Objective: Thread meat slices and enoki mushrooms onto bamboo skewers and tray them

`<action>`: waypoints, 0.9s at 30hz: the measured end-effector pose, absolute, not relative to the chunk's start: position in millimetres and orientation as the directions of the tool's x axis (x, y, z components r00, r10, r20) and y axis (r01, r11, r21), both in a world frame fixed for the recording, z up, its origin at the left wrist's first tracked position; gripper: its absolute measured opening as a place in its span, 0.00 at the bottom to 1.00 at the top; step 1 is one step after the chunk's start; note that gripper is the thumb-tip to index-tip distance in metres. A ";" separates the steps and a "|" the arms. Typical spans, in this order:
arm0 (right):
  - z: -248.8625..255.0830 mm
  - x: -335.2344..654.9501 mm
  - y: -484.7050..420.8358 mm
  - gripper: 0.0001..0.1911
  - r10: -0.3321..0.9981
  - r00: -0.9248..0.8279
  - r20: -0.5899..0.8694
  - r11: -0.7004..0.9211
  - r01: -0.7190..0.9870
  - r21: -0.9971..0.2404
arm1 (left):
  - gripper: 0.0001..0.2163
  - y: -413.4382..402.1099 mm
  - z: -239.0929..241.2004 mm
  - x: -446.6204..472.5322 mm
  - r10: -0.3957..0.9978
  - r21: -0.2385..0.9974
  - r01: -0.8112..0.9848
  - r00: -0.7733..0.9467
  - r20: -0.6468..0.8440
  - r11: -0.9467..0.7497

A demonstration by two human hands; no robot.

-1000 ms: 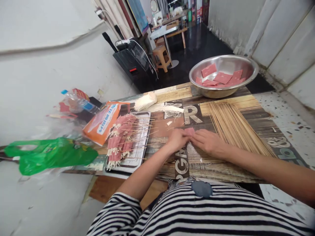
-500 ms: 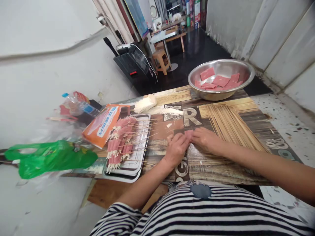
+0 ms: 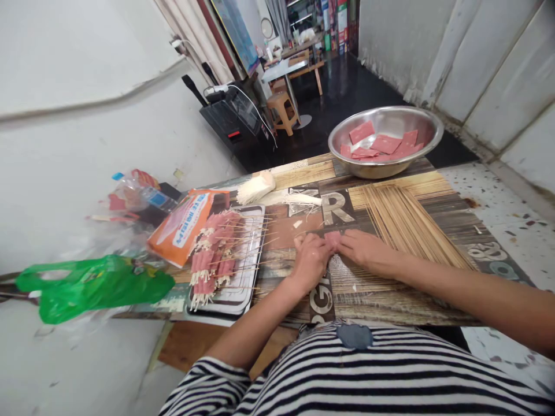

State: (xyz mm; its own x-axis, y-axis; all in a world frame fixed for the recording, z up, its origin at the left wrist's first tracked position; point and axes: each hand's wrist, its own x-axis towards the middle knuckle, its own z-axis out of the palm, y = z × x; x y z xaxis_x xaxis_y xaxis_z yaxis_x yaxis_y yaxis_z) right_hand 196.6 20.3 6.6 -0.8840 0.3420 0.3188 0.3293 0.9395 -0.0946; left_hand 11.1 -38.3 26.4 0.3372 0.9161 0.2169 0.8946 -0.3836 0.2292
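Note:
Both my hands meet on the patterned table over a small pink meat slice. My left hand has its fingers curled onto the slice's left side. My right hand presses on its right side with fingers close together. Most of the slice is hidden under my fingers. A spread of thin bamboo skewers lies just right of my right hand. To the left, a white tray holds several finished skewers of pink rolls with enoki mushrooms.
A steel bowl with several pink meat slices stands at the far edge. Loose enoki mushrooms and an orange packet lie at the back left. A green plastic bag hangs off the left end. A black appliance and a stool are beyond.
My left hand has curled tighter and drawn slightly toward me over the slice. The right hand stays pressed on it. The view shifted a little.

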 end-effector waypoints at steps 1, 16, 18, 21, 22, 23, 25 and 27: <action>7.3 195.9 22.1 0.16 0.339 -0.887 0.314 0.941 0.325 -0.098 | 0.13 -38.5 26.3 10.9 0.920 0.237 0.895 0.333 0.209 -0.378; 36.3 190.7 55.6 0.19 0.535 -0.843 -0.061 0.670 0.467 -0.577 | 0.17 -13.7 35.7 3.2 0.979 0.609 0.789 0.058 -0.196 0.075; 43.1 189.3 56.1 0.17 0.582 -0.804 -0.127 0.610 0.534 -0.586 | 0.19 -8.9 35.1 0.7 0.970 0.614 0.782 0.056 -0.236 0.105; 53.2 185.1 56.8 0.13 0.625 -0.754 -0.203 0.544 0.606 -0.580 | 0.19 -7.5 34.0 -2.1 0.966 0.605 0.789 0.062 -0.253 0.108; 56.4 183.4 57.5 0.12 0.631 -0.742 -0.227 0.528 0.625 -0.575 | 0.18 -9.0 34.1 -2.1 0.966 0.596 0.797 0.071 -0.247 0.094; 59.2 181.6 58.6 0.11 0.632 -0.733 -0.251 0.517 0.641 -0.568 | 0.17 -11.5 34.4 -1.5 0.969 0.585 0.808 0.082 -0.231 0.071; 62.9 178.3 61.5 0.10 0.622 -0.723 -0.300 0.508 0.664 -0.549 | 0.14 -18.3 35.8 1.4 0.984 0.538 0.843 0.098 -0.152 -0.001; 63.5 175.8 64.8 0.08 0.614 -0.718 -0.327 0.508 0.677 -0.533 | 0.13 -25.8 36.7 5.8 0.995 0.445 0.891 0.100 -0.002 -0.089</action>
State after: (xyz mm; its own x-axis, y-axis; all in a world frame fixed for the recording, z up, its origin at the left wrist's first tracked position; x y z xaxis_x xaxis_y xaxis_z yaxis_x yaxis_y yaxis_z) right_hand 175.8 64.8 63.5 -0.7184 0.6140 -0.3271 0.6768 0.5080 -0.5328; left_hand 5.8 -25.8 36.7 0.1000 0.9950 -0.0020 0.8910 -0.0887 0.4454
